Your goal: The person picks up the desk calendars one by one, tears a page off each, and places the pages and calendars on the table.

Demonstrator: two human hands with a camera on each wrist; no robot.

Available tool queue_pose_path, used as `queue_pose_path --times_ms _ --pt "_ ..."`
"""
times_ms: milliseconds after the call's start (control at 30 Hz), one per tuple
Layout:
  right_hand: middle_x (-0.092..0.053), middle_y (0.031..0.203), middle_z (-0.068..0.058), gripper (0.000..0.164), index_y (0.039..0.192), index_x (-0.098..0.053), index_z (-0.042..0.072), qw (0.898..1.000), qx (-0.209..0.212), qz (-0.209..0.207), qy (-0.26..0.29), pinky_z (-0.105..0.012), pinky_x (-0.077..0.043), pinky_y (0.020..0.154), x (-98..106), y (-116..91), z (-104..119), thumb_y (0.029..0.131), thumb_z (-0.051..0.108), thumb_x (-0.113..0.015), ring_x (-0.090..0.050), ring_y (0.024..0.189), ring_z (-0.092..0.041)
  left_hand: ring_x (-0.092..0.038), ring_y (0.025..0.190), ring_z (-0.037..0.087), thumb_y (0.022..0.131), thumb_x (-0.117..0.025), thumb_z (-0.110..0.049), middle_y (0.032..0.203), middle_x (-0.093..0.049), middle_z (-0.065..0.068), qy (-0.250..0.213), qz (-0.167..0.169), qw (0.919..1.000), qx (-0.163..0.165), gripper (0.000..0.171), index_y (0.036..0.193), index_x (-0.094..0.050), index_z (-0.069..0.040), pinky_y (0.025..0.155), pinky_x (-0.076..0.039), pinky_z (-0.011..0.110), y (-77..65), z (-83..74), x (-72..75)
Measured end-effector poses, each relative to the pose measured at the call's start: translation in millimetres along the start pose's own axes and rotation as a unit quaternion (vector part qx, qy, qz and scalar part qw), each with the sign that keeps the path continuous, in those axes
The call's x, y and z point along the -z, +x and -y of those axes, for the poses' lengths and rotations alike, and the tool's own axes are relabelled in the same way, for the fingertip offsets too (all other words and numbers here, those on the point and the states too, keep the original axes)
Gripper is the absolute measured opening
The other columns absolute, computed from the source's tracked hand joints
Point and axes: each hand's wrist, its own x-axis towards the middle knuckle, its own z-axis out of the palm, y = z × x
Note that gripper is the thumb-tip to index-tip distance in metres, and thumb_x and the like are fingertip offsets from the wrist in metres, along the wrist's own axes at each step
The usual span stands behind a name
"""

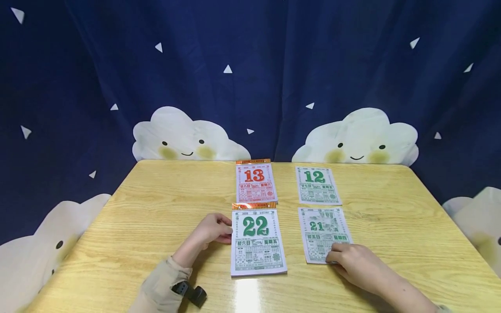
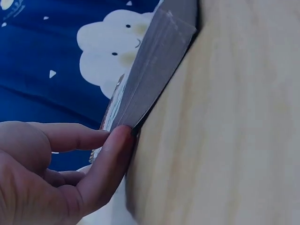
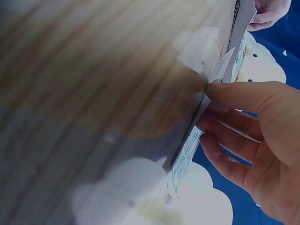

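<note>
A tear-off calendar (image 1: pixel 257 256) showing a green 22 lies flat with an orange header strip on top. My left hand (image 1: pixel 212 228) holds its left edge; in the left wrist view, thumb and index fingertips meet the thick grey side of the calendar pad (image 2: pixel 157 65). To the right lies a loose calendar sheet (image 1: pixel 318 243) with a green 21. My right hand (image 1: pixel 362 267) pinches its lower right corner between thumb and fingers. The right wrist view shows the sheet (image 3: pixel 185 152) edge-on at the fingertips.
Behind the 22 calendar lies another tear-off calendar (image 1: pixel 256 191) with a red 13. A loose sheet (image 1: pixel 317 191) with a green 12 is beyond the 21 sheet. All rest on a wooden table (image 1: pixel 156 195), backed by a dark blue cloud-patterned curtain (image 1: pixel 250 65).
</note>
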Motion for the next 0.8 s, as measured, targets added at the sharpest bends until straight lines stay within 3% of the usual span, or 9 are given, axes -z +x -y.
queue_pose_path --times_ms 133,400,600,800 --pt "-0.05 0.071 0.014 0.012 0.075 -0.066 0.022 1.0 -0.004 -0.006 0.005 -0.018 -0.041 0.048 0 -1 1 0.07 0.013 -0.074 -0.04 0.058 0.004 -0.062 0.058 0.018 0.077 -0.055 0.009 0.08 -0.06 0.018 -0.008 0.0 1.0 0.005 0.024 0.1 -0.052 0.013 0.061 -0.057 0.032 2.0 -0.5 -3.3" --pt "-0.049 0.071 0.014 0.013 0.076 -0.066 0.021 1.0 -0.012 0.003 0.015 -0.017 -0.04 0.047 1 -2 2 0.07 0.012 -0.074 -0.038 0.058 0.004 -0.061 0.059 0.017 0.077 -0.055 0.009 0.082 -0.058 0.017 0.013 -0.046 0.9987 -0.015 0.024 0.101 -0.055 0.011 0.06 -0.057 0.031 9.6 -2.5 -8.2" --pt "-0.051 0.072 0.013 0.014 0.076 -0.065 0.02 1.0 -0.008 -0.003 0.011 -0.019 -0.042 0.048 3 -1 1 0.069 0.013 -0.075 -0.042 0.059 0.003 -0.061 0.062 0.019 0.078 -0.06 0.003 0.079 -0.06 0.014 0.063 -0.062 0.9956 -0.03 0.022 0.099 -0.057 0.008 0.06 -0.057 0.03 10.0 -7.1 -6.2" --pt "-0.055 0.074 0.011 0.009 0.08 -0.067 0.019 1.0 -0.013 0.003 0.007 -0.021 -0.043 0.049 9 4 -6 0.074 0.022 -0.072 -0.044 0.059 0.004 -0.059 0.058 0.018 0.077 -0.06 -0.003 0.075 -0.062 0.013 0.133 -0.084 0.9864 -0.048 0.022 0.098 -0.061 0.004 0.053 -0.051 0.026 9.8 -11.8 4.8"
